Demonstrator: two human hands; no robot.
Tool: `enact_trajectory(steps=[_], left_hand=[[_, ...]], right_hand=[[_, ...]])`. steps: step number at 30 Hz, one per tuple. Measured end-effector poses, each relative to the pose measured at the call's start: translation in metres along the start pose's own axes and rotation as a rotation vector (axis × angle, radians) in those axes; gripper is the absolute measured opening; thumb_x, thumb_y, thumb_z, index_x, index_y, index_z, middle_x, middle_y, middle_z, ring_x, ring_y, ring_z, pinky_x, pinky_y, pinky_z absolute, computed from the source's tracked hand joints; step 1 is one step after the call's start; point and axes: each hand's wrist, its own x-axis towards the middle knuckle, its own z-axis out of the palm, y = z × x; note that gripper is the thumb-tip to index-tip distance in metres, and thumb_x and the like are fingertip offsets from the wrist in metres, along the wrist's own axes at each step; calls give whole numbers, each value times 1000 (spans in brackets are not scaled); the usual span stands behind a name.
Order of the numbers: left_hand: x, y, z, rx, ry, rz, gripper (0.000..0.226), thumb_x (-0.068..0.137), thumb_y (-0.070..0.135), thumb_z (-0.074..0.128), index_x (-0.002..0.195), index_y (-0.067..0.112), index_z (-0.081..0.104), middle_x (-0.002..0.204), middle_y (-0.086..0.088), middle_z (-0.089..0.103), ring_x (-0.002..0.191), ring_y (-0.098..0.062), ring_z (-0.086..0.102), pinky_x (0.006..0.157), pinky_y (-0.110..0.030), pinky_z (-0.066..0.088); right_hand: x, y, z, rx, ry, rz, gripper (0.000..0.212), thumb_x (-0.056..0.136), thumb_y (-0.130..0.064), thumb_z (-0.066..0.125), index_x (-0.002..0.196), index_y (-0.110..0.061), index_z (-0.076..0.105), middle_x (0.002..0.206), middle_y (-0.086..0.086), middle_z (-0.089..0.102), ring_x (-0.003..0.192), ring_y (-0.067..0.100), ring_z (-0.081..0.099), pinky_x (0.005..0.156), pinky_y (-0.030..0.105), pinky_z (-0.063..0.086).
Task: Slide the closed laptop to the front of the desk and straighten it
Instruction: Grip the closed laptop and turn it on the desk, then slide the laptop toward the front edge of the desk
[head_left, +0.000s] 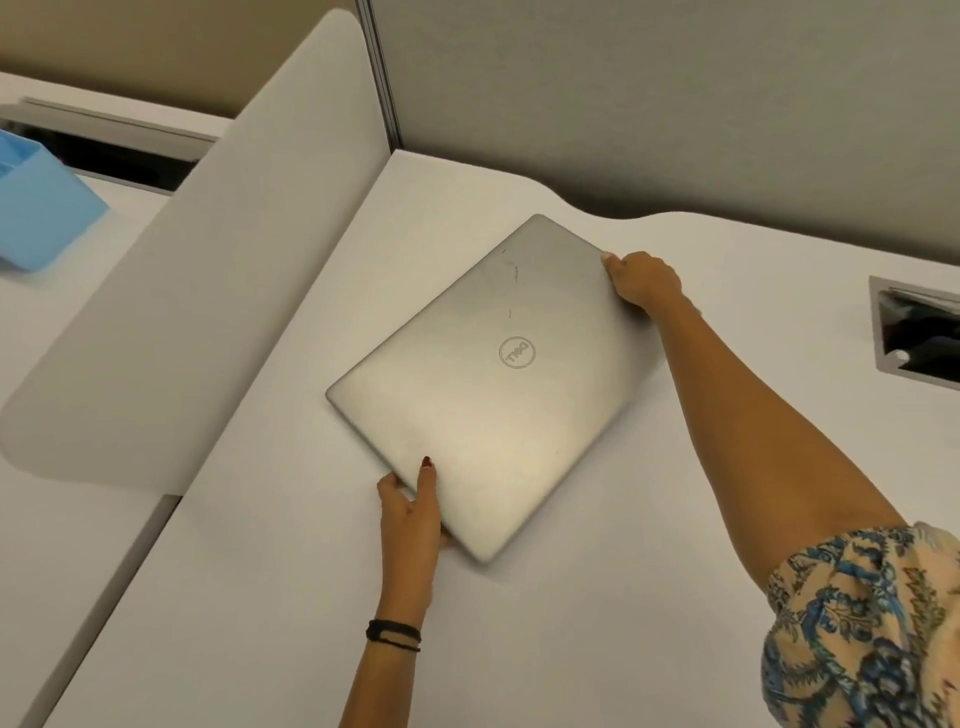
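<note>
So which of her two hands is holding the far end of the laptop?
The right hand: it reaches across to grip the silver laptop at its far corner. The left hand, the one with the black wristbands, holds the near edge.

Office cubicle: white desk (675, 597), grey partition panels (649, 104), desk divider (208, 270), cable hatch (917, 335).

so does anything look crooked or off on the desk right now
Yes: the closed laptop lies askew, turned diagonally to the edges of the desk. The left hand has a grip on its near edge, the right hand on its far corner. Faint scuff marks show on the lid. Nothing is spilled.
</note>
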Motion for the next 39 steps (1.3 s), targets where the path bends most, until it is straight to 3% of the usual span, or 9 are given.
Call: enact_trajectory(steps=[4,6,8,10,15,21,27,32,39], left_hand=[[2,0,-1,-27,89,44,25,93,40,48,108,20,51,101,1,61,85,-13,60,69,-33,50],[0,1,-3,-20,136,102,22,94,42,48,105,23,51,102,3,60,90,-15,58,77,-31,48],[-2,2,-8,5,152,146,23,93,44,48,104,24,50,97,11,57,95,-15,55,85,-29,42],[-1,-1,-14,54,136,170,30,91,47,49,106,21,50,97,11,57,98,-16,53,88,-29,41],[-17,-9,-20,113,37,221,33,89,47,54,100,16,56,98,3,62,93,-20,59,78,-28,45],[-50,-14,-15,230,-103,341,30,88,45,56,93,16,58,89,2,65,78,-17,59,66,-26,47],[-92,-27,10,380,-292,459,27,87,44,58,86,16,55,79,5,63,59,-6,55,47,-9,42],[-129,-54,41,432,-439,476,33,87,44,58,85,11,55,77,-1,62,65,-14,52,54,-15,41],[-186,-104,82,486,-549,439,40,88,47,56,83,8,51,79,-5,60,66,-14,49,62,-23,41]], right_hand=[[-24,27,-6,50,5,20,64,96,-51,28,116,3,56,122,21,60,112,39,55,96,43,41],[-41,43,-7,111,13,11,58,95,-52,31,87,-3,62,91,15,65,93,36,58,82,40,43],[-63,59,-4,179,36,0,55,94,-50,34,55,-13,41,60,4,48,66,28,48,61,33,36],[-82,76,1,234,49,-2,56,94,-48,37,51,-15,26,52,1,36,52,21,36,50,32,26],[-139,119,-2,325,110,67,56,95,-45,39,49,-16,22,50,0,32,47,17,29,48,31,23],[-222,188,-11,437,132,212,53,95,-44,37,54,-11,34,58,5,43,59,22,40,54,32,29],[-320,274,-12,550,183,402,51,94,-49,37,58,-12,33,61,7,41,56,20,36,53,31,26],[-386,336,-17,618,246,541,49,94,-47,37,72,-4,46,75,14,50,67,24,44,58,33,31],[-456,412,-37,637,316,644,51,94,-47,36,71,-4,49,77,16,54,69,25,47,60,33,33]])
